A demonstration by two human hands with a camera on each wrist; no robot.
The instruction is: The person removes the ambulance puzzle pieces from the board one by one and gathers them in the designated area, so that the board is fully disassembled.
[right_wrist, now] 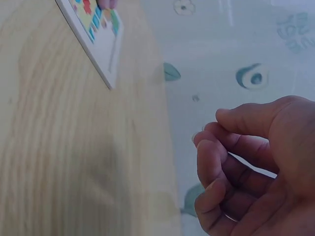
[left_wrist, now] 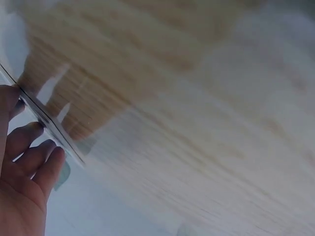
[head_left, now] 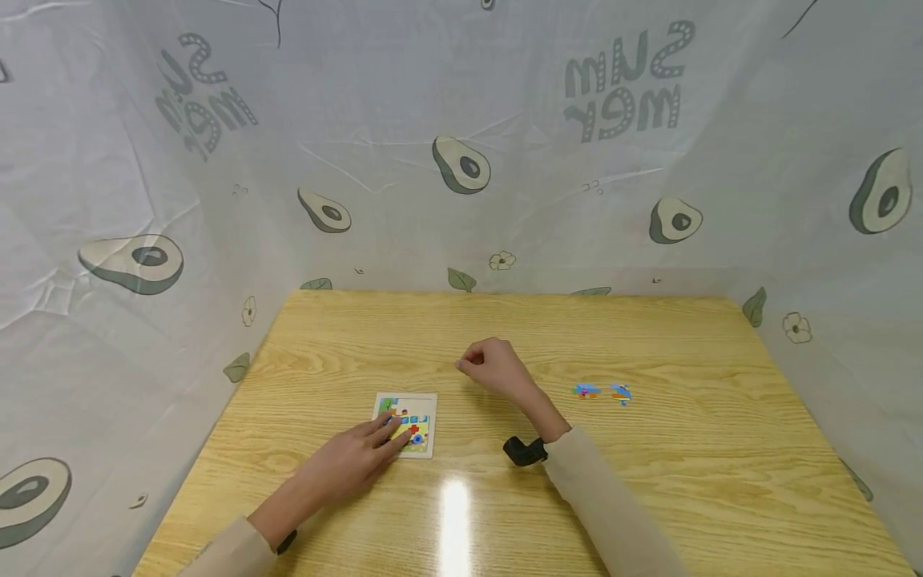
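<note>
A small white-framed puzzle board (head_left: 433,409) lies on the table, left of centre; its upper right part shows bare white. My left hand (head_left: 353,461) rests on its left side, fingers fairly straight over the coloured pieces. In the left wrist view, the fingers of that hand (left_wrist: 29,167) touch the board (left_wrist: 74,153), seen nearly edge-on. Right of the board, my right hand (head_left: 497,370) is raised above the table. Its fingers are loosely curled with nothing visible between them in the right wrist view, the hand (right_wrist: 251,167) apart from the board (right_wrist: 104,56).
Two colourful puzzle pieces, one (head_left: 587,391) beside the other (head_left: 621,393), lie on the wooden table (head_left: 692,465) to the right of my right hand. A pale curtain (head_left: 404,104) with avocado prints hangs behind the table and along its sides.
</note>
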